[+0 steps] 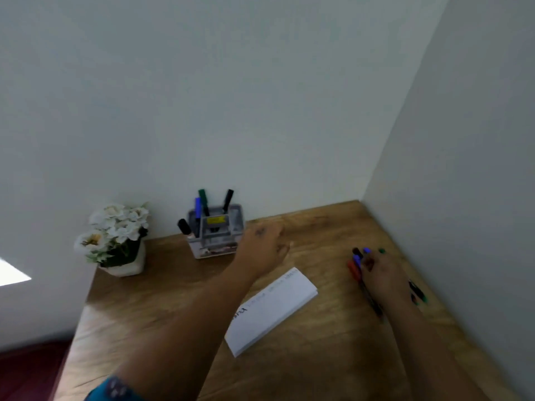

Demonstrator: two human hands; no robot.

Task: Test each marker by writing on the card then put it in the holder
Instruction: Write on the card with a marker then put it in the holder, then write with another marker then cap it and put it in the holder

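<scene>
From the head view, we take the holder as our landmark: it stands at the back of the counter against the wall, with several markers already upright in it, a green one, a blue one and black ones. Just right of the holder our left hand hovers blurred, holding nothing that we can make out; how far its fingers are curled, we cannot tell. In front of the holder and a little right lies the card, white, with writing along it. Far right of the holder, near the side wall, our right hand rests on the loose markers, fingers spread over them; whether it grips one yet is hidden. Left of the holder sits a flower pot.

Now the risks, as we judge them. The loose markers lie bunched, so a hasty pick may drag two at once or roll one away. The left forearm crosses above the card and could nudge it. The left hand, so close to the holder, might tip it.
</scene>
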